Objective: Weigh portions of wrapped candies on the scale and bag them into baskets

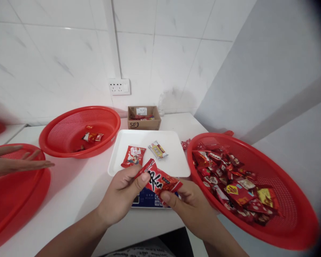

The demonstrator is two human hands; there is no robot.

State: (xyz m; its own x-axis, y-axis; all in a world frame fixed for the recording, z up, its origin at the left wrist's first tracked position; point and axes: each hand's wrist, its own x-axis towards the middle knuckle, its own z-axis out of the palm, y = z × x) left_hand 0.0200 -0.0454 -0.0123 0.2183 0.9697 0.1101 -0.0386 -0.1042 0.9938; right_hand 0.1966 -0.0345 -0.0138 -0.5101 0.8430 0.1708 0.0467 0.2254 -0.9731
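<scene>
Both hands pinched shut on one red snack packet (162,181) with bold black brush lettering: left hand (123,194) top-left corner, right hand (188,203) lower edge; cardboard box (143,118) behind reads "SF".

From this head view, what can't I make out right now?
- Scale: display hidden by both hands and the white tray on it.
- Red packet held by left hand and right hand: print too small, partly under fingers.
- Cardboard box: contents mostly hidden by its wall.
- Another person's hand: arm cut off by the left edge.
</scene>
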